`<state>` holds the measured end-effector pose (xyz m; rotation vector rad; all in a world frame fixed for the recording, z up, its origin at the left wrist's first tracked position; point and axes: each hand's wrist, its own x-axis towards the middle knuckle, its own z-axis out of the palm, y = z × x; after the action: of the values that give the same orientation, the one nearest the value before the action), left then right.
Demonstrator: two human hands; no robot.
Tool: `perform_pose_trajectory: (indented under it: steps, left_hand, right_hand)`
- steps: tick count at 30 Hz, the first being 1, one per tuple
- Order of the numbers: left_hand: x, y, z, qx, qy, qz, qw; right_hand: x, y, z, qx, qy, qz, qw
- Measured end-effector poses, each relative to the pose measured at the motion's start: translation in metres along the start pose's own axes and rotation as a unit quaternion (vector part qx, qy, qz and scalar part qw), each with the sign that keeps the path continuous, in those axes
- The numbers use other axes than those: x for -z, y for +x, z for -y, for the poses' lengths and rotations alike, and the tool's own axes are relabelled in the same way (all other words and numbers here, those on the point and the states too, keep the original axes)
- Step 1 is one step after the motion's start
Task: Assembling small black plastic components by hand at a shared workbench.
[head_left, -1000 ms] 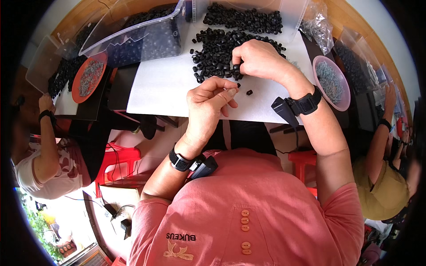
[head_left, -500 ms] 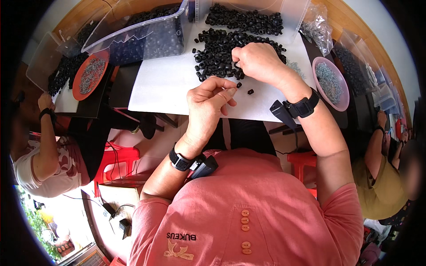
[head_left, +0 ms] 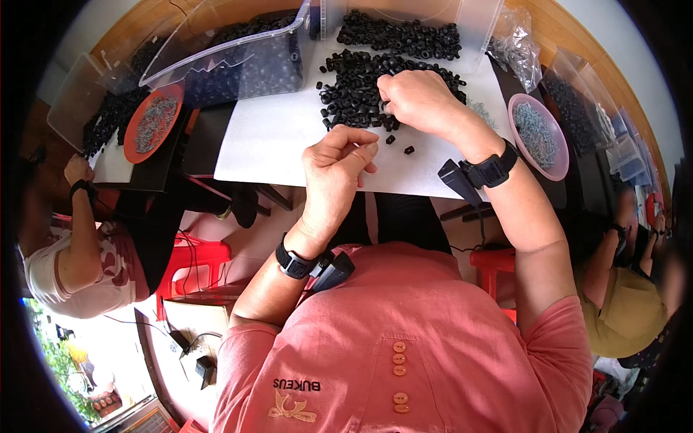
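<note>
Lying in a loose heap on the white worktop [head_left: 271, 137], the small black pieces [head_left: 350, 97] look like short, hollow cylinders, some showing a hole at the end. Each is probably very light; moulded plastic or firm rubber seems likely, though the pictures do not settle which. Their rounded sides would tend to roll and slip under a careless touch, but breakage seems unlikely. A pinch between thumb and fingertip across the outer wall should suit best, leaving the holed ends free; a piece standing apart, such as the loose black piece [head_left: 409, 150] near the worktop's front edge, offers clearer access than those packed in the heap.

The two hands are apart. The right hand [head_left: 419, 99] curls over the heap's right side, its fingertips hidden; the left hand [head_left: 338, 159] has thumb and forefinger drawn close. Whether either grips anything, I cannot tell.
</note>
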<state>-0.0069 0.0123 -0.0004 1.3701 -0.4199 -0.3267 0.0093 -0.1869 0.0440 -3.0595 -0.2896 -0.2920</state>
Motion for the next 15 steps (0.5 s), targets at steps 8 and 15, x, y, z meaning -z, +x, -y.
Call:
perform_pose_trajectory:
  steps: [8, 15]
  left_hand:
    - [0.002, 0.005, -0.019, 0.067, -0.091, 0.036, 0.993]
    - [-0.002, 0.005, -0.014, 0.093, -0.11, 0.093, 0.985]
  right_hand:
    - [0.032, -0.041, 0.028, 0.058, 0.2, -0.069, 0.976]
    - [0.034, -0.057, 0.028, 0.092, 0.313, -0.077, 0.942]
